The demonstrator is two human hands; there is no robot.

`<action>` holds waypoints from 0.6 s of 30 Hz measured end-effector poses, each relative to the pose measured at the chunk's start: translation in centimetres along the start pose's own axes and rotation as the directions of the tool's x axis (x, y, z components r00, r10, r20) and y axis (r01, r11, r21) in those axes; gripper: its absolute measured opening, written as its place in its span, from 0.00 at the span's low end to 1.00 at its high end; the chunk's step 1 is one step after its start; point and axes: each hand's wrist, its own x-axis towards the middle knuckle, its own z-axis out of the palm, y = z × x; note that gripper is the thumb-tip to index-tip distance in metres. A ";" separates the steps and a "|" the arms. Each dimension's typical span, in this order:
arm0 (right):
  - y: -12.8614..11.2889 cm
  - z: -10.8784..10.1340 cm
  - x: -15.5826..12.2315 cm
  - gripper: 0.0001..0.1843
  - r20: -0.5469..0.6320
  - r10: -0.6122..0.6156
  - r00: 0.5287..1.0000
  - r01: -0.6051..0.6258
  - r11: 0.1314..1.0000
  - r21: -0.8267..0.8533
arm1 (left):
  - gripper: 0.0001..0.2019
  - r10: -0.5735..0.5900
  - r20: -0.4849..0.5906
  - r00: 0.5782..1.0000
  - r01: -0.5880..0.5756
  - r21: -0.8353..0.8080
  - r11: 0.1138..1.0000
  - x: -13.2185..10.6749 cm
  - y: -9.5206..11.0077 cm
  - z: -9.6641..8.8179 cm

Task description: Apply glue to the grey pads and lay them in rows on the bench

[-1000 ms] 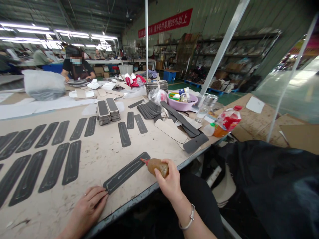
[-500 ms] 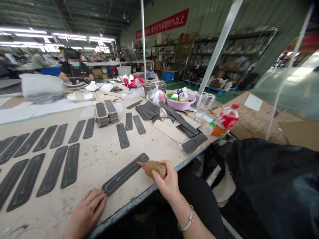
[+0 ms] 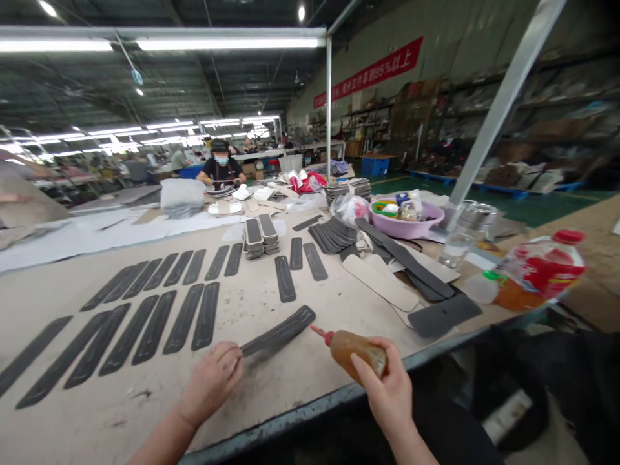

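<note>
My right hand [image 3: 387,391] is wrapped round a brown glue bottle [image 3: 356,349] with a red nozzle that points left, toward the end of a long dark strip [image 3: 281,330] lying on the table. My left hand [image 3: 213,381] has its fingers curled on the near end of that strip, gripping it. To the left, two rows of similar dark strips [image 3: 159,303] lie side by side on the tabletop [image 3: 145,394].
A pink basin [image 3: 404,223], a glass [image 3: 455,248], a red-labelled bottle [image 3: 537,271], beige pieces [image 3: 382,283] and stacks of dark pieces [image 3: 261,236] fill the right and middle. A person [image 3: 221,169] works at the far end. A metal post [image 3: 501,106] rises at right.
My left hand went from lying flat at the strip's end to curling onto it and shifting right. The glue bottle's tip drew off the strip. The view swung left and up.
</note>
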 end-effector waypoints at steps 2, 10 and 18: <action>-0.2 -0.3 0.3 0.21 -0.006 0.078 0.997 -0.077 0.995 0.055 | 0.10 -0.113 0.076 0.991 0.109 0.054 0.993 2.4 -2.0 -2.4; -1.4 0.1 -0.2 0.22 0.030 0.155 0.988 -0.157 0.975 0.157 | 0.11 -0.652 0.324 0.685 0.489 0.459 0.742 17.8 -10.0 -12.6; -2.1 0.0 0.0 0.20 0.028 0.154 0.988 -0.156 0.970 0.187 | 0.12 -0.702 0.162 0.694 0.495 0.601 0.628 20.7 -9.1 -10.7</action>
